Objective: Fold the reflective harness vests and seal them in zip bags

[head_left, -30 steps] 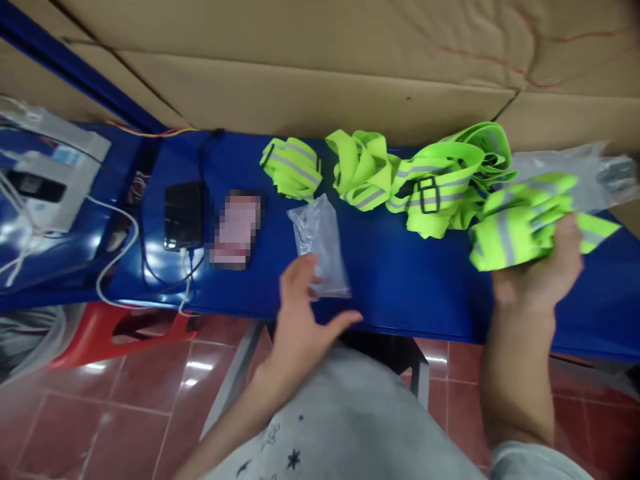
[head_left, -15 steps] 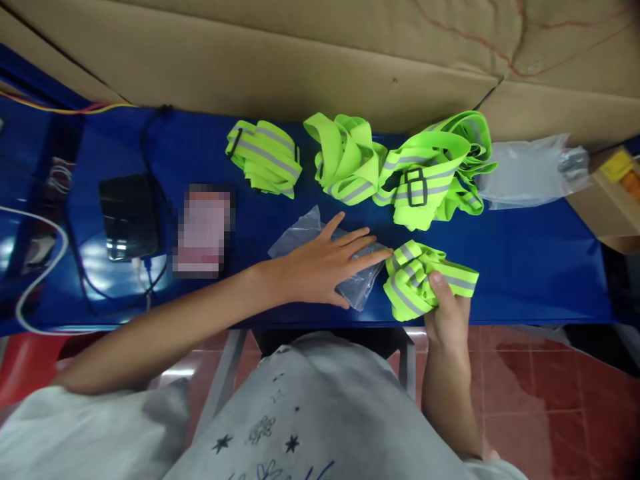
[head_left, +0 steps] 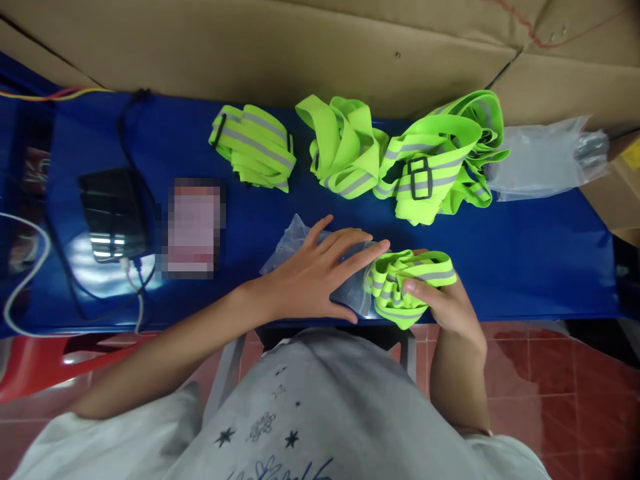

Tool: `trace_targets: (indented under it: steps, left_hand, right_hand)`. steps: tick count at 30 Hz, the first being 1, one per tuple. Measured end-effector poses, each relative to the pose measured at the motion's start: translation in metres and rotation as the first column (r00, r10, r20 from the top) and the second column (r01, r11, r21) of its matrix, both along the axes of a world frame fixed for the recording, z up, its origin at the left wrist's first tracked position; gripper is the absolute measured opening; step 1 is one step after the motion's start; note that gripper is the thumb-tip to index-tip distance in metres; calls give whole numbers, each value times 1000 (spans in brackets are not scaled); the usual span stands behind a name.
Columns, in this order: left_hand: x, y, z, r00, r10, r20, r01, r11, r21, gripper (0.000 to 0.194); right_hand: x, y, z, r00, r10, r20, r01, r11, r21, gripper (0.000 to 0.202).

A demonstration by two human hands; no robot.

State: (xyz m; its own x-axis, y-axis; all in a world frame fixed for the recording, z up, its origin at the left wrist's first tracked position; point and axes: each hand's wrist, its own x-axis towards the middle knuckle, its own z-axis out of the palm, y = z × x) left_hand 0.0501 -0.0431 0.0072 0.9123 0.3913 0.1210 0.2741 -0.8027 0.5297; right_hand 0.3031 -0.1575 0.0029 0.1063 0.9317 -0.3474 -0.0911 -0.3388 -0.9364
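My right hand (head_left: 445, 297) grips a folded neon-yellow reflective strap (head_left: 400, 283) with grey stripes, thumb on top, close to the table's front edge. Left of it, my left hand (head_left: 320, 270) has its fingers spread over a clear plastic bag (head_left: 355, 287), which is partly covered by the hand. The left fingertips come near the strap; whether they touch it I cannot tell. Behind the hands lie a flat folded reflective strap (head_left: 255, 143), a looser strap bundle (head_left: 345, 147) and a larger strap heap (head_left: 440, 163) with a black buckle (head_left: 421, 179).
Clear plastic bags (head_left: 540, 160) lie stacked at the back right beside a cardboard box (head_left: 613, 193). On the left are a black device (head_left: 113, 213) with cables and a blurred phone-like item (head_left: 194, 229). Large cardboard (head_left: 300, 53) walls off the back of the blue table (head_left: 540, 267).
My right hand has brought the strap left toward my left hand, and its loose end is now gathered in. My left hand has lifted and curved slightly. The whole view has shifted a little.
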Motion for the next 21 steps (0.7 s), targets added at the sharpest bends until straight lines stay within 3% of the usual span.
trace_targets:
  steps: [2, 6, 8, 10, 13, 15, 18, 21]
  left_hand:
    - [-1, -4, 3, 1000, 6, 25, -6, 1000, -15, 131]
    - [6, -15, 18, 980, 129, 149, -123, 991, -44, 114]
    - [13, -22, 29, 958, 189, 215, -164, 978, -129, 107]
    - [21, -28, 39, 936, 245, 252, -173, 946, -276, 106]
    - [32, -37, 46, 897, 357, 261, -187, 842, -507, 105]
    - [36, -42, 42, 855, 452, 255, -212, 753, -623, 100]
    - [38, -49, 24, 778, 579, 244, -234, 626, -744, 103]
    - [34, -55, 3, 722, 641, 260, -211, 563, -799, 113]
  right_hand:
    - [-3, 0, -3, 999, -28, -39, 27, 999, -26, 39]
    - [-8, -4, -7, 953, -290, -85, 289, 957, -18, 56]
    - [-11, -6, -4, 924, -373, -91, 376, 926, 27, 63]
    - [-16, -6, 1, 920, -377, -105, 385, 920, 75, 69]
    - [-31, -5, 12, 949, -294, -117, 311, 933, 182, 81]
    - [-41, -3, 18, 967, -230, -106, 250, 935, 253, 91]
    - [-51, -1, 22, 986, -144, -80, 162, 934, 318, 99]
    - [-50, 0, 20, 998, -37, -43, 49, 943, 328, 91]
